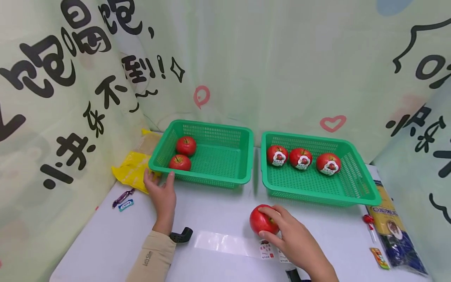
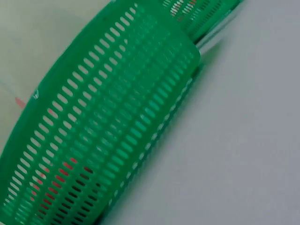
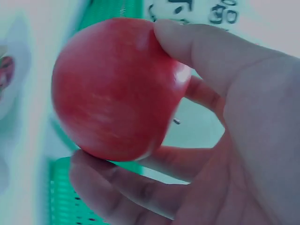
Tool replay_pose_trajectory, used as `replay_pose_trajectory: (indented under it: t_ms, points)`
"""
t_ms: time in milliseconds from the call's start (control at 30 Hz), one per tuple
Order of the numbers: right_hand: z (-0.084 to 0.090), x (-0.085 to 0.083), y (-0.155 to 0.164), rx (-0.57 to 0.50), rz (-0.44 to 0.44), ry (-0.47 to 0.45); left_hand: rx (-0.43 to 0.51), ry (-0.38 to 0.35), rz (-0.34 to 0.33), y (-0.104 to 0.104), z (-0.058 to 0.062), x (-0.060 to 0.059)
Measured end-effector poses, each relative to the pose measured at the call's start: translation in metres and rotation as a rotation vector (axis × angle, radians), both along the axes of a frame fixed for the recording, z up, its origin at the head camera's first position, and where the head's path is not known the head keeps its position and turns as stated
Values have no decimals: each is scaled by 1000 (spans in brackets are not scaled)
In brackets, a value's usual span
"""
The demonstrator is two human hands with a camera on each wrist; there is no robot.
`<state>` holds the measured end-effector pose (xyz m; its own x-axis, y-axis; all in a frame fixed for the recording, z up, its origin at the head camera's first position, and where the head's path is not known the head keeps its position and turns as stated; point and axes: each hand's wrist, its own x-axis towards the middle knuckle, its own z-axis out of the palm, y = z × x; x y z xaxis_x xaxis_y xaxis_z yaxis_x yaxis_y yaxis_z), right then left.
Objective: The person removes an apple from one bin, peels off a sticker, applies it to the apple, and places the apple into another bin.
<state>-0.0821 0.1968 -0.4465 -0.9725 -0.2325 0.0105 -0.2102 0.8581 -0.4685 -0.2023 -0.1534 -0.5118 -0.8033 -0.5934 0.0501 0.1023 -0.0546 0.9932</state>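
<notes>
- Right grip: closed around one apple, thumb and fingers on opposite sides.
- Held apple: in front of the two baskets, over the tabletop; whether it touches the surface cannot be told. No label shows on its visible skin.
- Left grip: fingers loosely extended at the near left corner of the left basket, clasping nothing visible; firm contact cannot be confirmed.
- Done: three labelled apples sit in a row in the right basket, each label facing the near side.
- Outstanding: two bare apples lie at the left end of the left basket, without visible labels. The held apple also appears unlabelled.
- Supplies: two loose labels lie just below the held apple, beside a glossy strip.
- Assessment: labelling is judged about half complete, three of six visible apples; the held one appears next in line.
</notes>
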Motion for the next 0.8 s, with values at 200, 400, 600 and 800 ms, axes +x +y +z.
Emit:
replay_pose_trajectory:
  t_ms: [200, 400, 600, 800]
  points:
    - [-23, -15, -12, 69, -29, 88, -7, -15, 141, 10, 14, 15]
    - [-38, -23, -19, 70, -75, 50, -145, 115, 133, 28, 13, 31]
    - [-43, -27, -24, 64, -105, 38, -466, 207, -321, 39, 2, 36]
    - [-46, -30, -26, 30, -96, 55, -728, 123, -849, 44, -1, 37]
